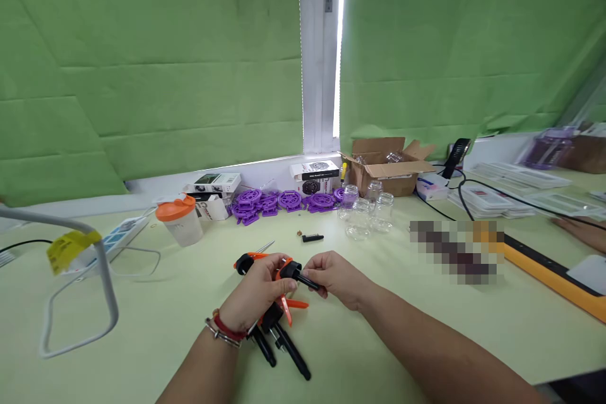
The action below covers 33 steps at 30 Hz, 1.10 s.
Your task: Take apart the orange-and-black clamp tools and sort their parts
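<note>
Near the middle of the table, my left hand [259, 289] is closed around a black-and-orange hand tool [290, 269] with orange levers and a black rod. The fingers of my right hand [334, 279] pinch the end of that rod, which points to the lower right. Under and beside my left hand lie several similar tools [292, 352] with black barrels, partly hidden by the hand and wrist. Beyond my hands, a small black part [312, 238] lies on the table with a tiny brass-coloured piece [299, 233] beside it.
Purple plastic wheels [290, 201], printed boxes [315, 170], glass jars [362, 214] and an open carton [396, 180] line the back. An orange-lidded cup [187, 227], power strip [116, 237] and grey metal frame [106, 278] stand left. Another person's hand [580, 233] rests far right.
</note>
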### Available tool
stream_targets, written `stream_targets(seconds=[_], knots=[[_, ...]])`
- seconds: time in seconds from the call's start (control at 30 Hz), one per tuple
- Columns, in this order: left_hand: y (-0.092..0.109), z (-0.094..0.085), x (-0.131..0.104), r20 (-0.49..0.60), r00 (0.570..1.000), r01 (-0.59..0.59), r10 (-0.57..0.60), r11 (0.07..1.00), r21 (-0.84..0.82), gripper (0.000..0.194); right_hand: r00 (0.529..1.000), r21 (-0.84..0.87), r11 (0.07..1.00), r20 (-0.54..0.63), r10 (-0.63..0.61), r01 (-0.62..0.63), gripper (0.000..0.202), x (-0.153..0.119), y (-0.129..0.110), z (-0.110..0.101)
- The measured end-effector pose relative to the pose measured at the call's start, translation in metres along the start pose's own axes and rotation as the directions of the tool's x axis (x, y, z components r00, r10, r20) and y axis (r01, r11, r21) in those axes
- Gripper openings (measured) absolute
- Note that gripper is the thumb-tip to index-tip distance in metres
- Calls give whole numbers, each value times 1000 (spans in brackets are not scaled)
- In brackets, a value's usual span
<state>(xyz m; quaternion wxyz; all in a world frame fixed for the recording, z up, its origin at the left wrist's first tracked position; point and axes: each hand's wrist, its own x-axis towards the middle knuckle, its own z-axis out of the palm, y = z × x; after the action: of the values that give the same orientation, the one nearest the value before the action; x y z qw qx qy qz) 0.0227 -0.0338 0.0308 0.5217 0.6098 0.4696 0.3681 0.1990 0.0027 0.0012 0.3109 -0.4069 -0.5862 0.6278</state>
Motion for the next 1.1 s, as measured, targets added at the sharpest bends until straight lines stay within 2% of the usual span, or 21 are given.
stream_targets(seconds=[0.1,0.2,0.27,0.37,0.43,0.6,0.7,0.83,0.97,1.1], knots=[[-4,-9,-1,15,993,119,-120,992,47,27,999,-160,986,-18,-44,41,34,8,8,6],[-6,-25,0,-41,969,246,-243,965,92,37,988,-444,883,35,-153,152,53,4,8,9],[-6,-38,0,-99,967,247,-236,962,117,40,982,-586,788,138,-132,189,76,-3,9,12],[-5,-58,-1,-195,961,225,-197,965,132,41,963,-718,662,270,-20,215,115,-8,14,24],[-4,-70,-3,-289,945,185,-155,979,80,41,961,-759,610,277,-14,228,123,-3,17,36],[-4,-85,-5,-519,849,38,-103,990,-133,44,967,-784,571,240,-83,243,120,33,11,58],[-3,-86,-6,-571,817,-15,-78,987,-157,44,956,-794,536,270,-115,288,114,54,2,65],[2,-85,-9,-561,825,-77,-68,970,-231,42,947,-794,521,301,-109,313,109,72,-1,81],[8,-80,-11,-552,828,-84,-95,954,-289,45,945,-795,510,271,-184,327,104,84,6,117],[8,-74,-10,-479,873,-77,-90,945,-318,47,935,-757,550,259,-242,352,98,93,9,146]])
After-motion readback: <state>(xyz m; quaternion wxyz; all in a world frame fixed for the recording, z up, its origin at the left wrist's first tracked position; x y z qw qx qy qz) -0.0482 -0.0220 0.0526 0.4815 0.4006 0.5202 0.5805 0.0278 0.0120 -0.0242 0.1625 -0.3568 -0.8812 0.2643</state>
